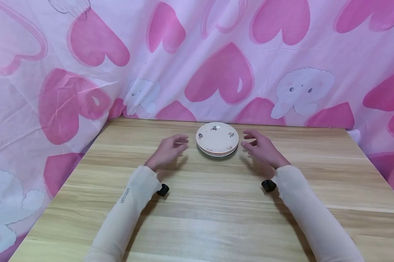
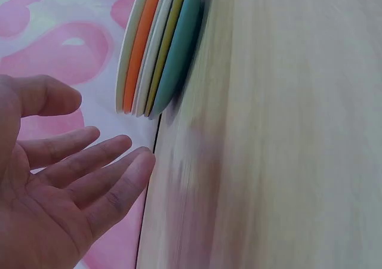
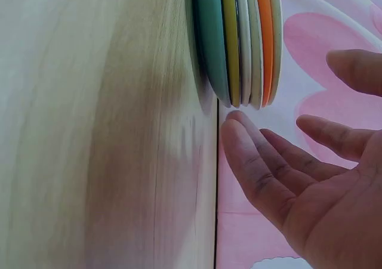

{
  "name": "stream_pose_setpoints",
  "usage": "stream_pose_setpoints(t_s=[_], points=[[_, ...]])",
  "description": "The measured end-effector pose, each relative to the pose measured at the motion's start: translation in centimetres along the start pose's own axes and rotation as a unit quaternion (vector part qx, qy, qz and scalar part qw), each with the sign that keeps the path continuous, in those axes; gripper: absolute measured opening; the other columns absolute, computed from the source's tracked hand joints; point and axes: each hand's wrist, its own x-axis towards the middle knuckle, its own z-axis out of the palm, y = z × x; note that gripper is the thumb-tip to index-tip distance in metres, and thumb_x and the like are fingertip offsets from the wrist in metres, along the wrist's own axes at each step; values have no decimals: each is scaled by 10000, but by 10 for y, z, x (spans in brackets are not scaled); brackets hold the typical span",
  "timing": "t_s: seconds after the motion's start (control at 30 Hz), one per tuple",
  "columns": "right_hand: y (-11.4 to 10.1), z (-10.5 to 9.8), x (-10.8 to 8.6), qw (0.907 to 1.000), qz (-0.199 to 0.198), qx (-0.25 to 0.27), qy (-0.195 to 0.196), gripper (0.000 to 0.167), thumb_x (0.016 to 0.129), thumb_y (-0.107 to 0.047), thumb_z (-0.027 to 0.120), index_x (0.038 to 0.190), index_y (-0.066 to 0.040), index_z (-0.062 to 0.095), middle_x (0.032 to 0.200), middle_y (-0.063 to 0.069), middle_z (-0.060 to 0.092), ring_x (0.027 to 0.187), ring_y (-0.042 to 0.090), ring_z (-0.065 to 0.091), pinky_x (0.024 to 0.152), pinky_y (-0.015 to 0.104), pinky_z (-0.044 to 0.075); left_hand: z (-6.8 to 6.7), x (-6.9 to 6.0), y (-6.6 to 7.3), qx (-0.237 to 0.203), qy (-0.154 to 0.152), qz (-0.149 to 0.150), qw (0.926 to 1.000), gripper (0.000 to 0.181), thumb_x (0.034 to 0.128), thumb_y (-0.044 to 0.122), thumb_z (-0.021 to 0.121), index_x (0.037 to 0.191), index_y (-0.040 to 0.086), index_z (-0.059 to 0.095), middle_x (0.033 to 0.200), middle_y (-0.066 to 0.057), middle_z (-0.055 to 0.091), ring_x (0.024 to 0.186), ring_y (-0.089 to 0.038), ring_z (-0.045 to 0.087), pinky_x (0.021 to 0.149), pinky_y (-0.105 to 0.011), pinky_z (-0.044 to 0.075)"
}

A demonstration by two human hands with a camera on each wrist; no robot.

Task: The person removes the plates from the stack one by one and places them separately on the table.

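The head view took in a wood-grain table [image 1: 213, 218], the round plate stack [image 1: 217, 141] near its far edge between left hand [image 1: 168, 150] and right hand [image 1: 263, 150], the right slightly nearer; both were empty, fingers relaxed, not touching it. Level and without a long axis, it rose from a teal bottom plate [image 2: 184, 42] through mustard and orange rims [image 2: 141, 48] to a cream top plate [image 1: 217, 136] with small prints [image 1: 200, 135].

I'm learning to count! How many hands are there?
2. The left hand is left of the stacked plates, and the right hand is right of them. Neither touches them. No other hands show.
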Motion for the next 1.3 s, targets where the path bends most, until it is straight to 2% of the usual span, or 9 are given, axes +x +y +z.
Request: stream_pose_setpoints(t_s=[0.13,0.27,0.37,0.67,0.87,1.07,1.3], points=[[0,1,4,9999,75,-24,69,558,1024,-256,551,1522,-80,371,1471,222,492,1298,407,539,1022,511,521,5,5,3,-432,-6,-107,9990,461,1017,164,537,1446,7,480,1402,-204,584,1260,-323,612,989,-390,563],[-1,3,8,9999,89,12,120,552,1025,-256,547,1521,-75,383,1465,229,504,1335,416,505,1105,552,439,10,9,9,-621,78,-272,9977,478,1002,156,547,1453,14,476,1408,-190,576,1265,-316,604,1008,-396,552],[-3,6,13,9998,92,142,129,554,1020,-236,553,1516,-52,388,1472,249,493,1332,423,511,1089,538,465,14,14,11,-711,183,-416,9964,479,993,140,547,1448,7,479,1408,-195,570,1267,-322,599,1024,-394,543],[-10,15,24,9954,596,604,441,558,1004,-204,560,1511,-44,390,1520,244,441,1373,406,472,1068,496,496,25,27,16,-900,397,-729,9925,470,969,130,552,1421,5,506,1392,-185,578,1232,-327,623,984,-365,565],[-10,20,30,9914,607,1019,557,551,990,-149,568,1494,-6,400,1504,269,442,1365,416,477,1026,490,530,30,30,17,-1007,440,-733,9912,478,955,125,573,1417,18,516,1367,-185,589,1197,-311,642,953,-344,578],[-12,25,32,9889,740,1090,687,539,986,-137,572,1484,-2,415,1492,259,459,1373,398,465,1083,480,483,34,35,15,-1134,544,-700,9896,476,944,95,597,1408,18,521,1336,-185,599,1113,-283,652,907,-329,592],[-14,31,33,9872,806,1166,728,507,980,-111,573,1460,-8,447,1469,218,492,1340,358,489,1095,448,467,40,35,14,-1157,624,-633,9893,489,936,83,624,1406,15,503,1368,-159,581,1186,-298,625,921,-353,587]])
